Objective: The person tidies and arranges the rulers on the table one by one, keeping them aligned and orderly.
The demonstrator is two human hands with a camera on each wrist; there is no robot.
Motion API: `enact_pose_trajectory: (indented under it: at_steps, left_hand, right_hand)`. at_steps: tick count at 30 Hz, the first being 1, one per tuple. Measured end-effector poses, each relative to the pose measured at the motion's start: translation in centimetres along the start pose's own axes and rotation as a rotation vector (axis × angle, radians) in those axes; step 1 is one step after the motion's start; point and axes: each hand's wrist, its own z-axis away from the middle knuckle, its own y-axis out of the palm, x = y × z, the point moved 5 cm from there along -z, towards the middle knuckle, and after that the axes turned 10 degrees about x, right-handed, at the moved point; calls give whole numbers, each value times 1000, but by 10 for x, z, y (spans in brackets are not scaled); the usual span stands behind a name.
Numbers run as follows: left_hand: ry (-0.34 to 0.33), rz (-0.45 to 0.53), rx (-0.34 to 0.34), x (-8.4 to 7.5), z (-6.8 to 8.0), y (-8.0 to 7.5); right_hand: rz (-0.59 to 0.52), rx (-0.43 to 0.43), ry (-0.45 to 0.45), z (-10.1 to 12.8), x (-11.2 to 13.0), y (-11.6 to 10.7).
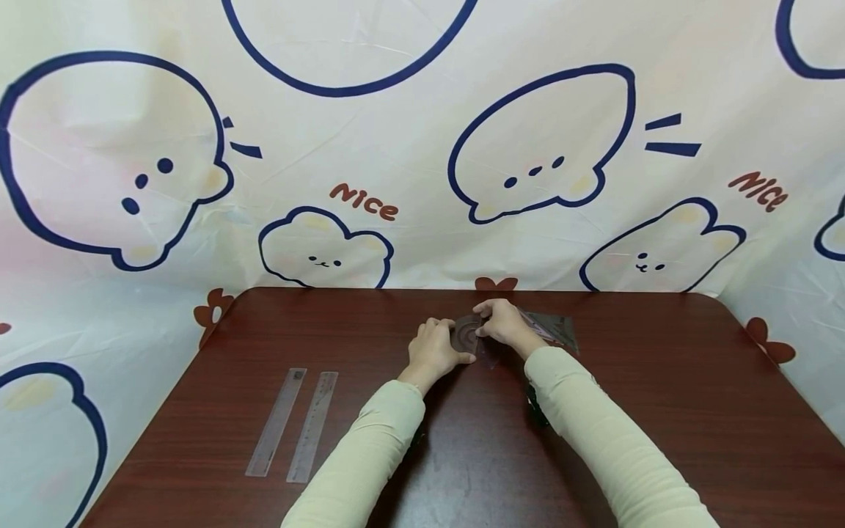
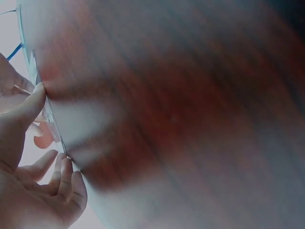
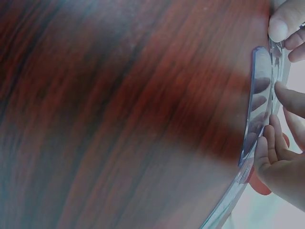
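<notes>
Toward the back of the table, a clear protractor [image 1: 466, 334] lies between my two hands. My left hand [image 1: 433, 349] holds its left side, thumb at the near end and fingers at the far end. Seen edge-on in the left wrist view, the protractor [image 2: 56, 128] spans from thumb to fingers. My right hand [image 1: 505, 324] holds its right side with curled fingers and thumb. A second clear curved piece [image 3: 257, 90] rests on the table beside the right fingers [image 3: 275, 151]; its kind is hard to tell.
Two clear rulers [image 1: 276, 423] lie side by side on the left of the table [image 1: 634, 425]. Overlapping clear set squares [image 1: 557, 331] lie just right of my right hand. Behind the table's back edge hangs a printed cloth [image 1: 422, 161].
</notes>
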Motion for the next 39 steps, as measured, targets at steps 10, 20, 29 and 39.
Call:
enact_pose_trajectory:
  at_steps: [10,20,29,39]
  left_hand:
    - [-14,34,10,1,-1,0]
    - [4,65,-16,3,-1,1]
    - [0,49,-31,4,-2,-1]
    - [73,143,-6,3,2,-12]
  right_hand:
    - [-48,-4,4,1,5,-3]
    - [-33,-23,-40,3,9,-3]
    - [-70,-56,-45,4,2,-6]
    - [-159,-111,-37,14,-1,-8]
